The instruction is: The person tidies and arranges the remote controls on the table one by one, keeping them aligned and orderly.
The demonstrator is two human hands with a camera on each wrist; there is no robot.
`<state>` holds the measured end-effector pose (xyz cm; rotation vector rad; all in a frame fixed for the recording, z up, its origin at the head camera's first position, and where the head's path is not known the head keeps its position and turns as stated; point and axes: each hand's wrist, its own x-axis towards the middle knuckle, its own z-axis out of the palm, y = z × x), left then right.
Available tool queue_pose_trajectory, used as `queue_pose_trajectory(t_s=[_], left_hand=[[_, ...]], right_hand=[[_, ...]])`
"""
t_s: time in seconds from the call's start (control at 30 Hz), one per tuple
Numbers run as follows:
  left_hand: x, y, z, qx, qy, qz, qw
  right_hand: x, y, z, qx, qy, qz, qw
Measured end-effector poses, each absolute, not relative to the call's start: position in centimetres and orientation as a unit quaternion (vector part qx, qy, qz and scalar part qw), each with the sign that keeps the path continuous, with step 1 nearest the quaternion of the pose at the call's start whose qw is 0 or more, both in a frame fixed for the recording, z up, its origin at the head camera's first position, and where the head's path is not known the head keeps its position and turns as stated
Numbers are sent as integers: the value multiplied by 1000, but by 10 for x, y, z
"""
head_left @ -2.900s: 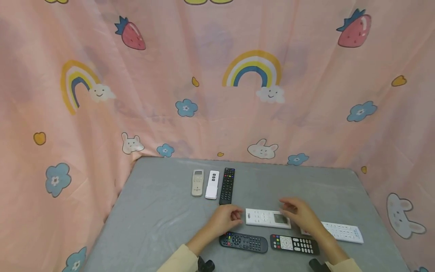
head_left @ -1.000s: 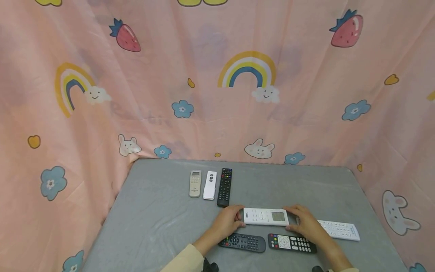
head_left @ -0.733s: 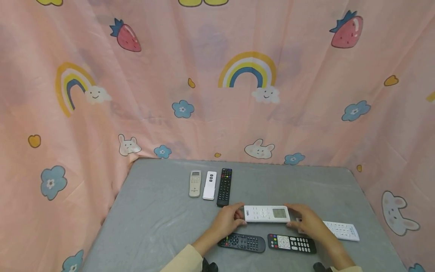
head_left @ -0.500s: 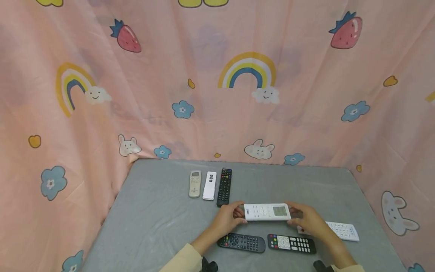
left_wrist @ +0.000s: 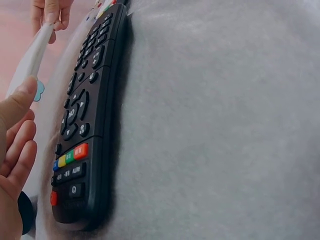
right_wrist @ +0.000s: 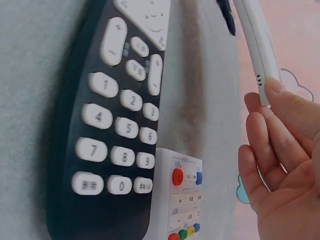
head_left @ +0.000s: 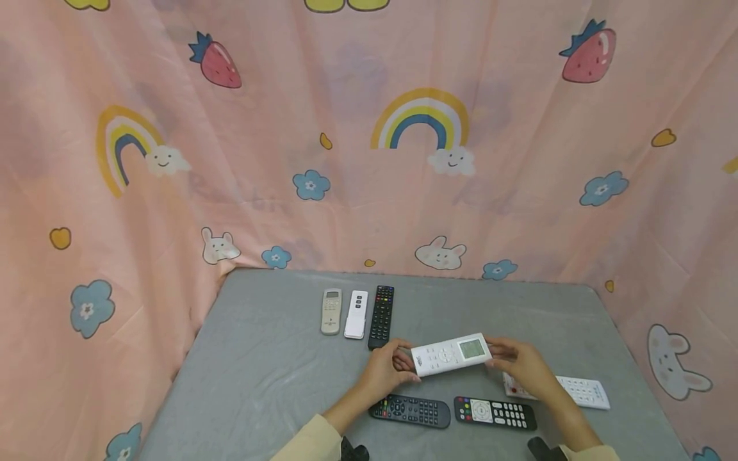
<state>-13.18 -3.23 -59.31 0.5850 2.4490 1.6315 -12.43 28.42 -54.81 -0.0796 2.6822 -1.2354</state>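
Note:
A white air conditioner remote [head_left: 441,358] with a small screen is held above the table, its right end tilted up in the head view. My left hand [head_left: 382,372] pinches its left end between thumb and fingers. At the screen end, my right hand [head_left: 526,366] pinches the corner with thumb and fingertips. Below it lie a dark grey remote [head_left: 410,411] and a black remote with white buttons [head_left: 496,413]. Another white remote [head_left: 582,392] lies partly hidden behind my right wrist. In the right wrist view the held remote [right_wrist: 257,40] appears edge-on.
Farther back stand in a row a beige remote [head_left: 331,312], a slim white remote [head_left: 356,315] and a long black remote [head_left: 381,318]. They lie on a grey-covered table [head_left: 259,358]. A pink patterned curtain [head_left: 259,141] hangs behind and at both sides.
Both hands have closed on the ends of the white air conditioner remote and lifted it off the table. Its screen end has swung upward and away. The other remotes stay put.

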Motion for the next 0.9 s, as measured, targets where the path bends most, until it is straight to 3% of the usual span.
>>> queue_pose_trajectory(t_s=[0.9], left_hand=[[-130,-35,-593,190,771,608,22]], right_hand=[[-144,279,-554,12,874,-476,93]])
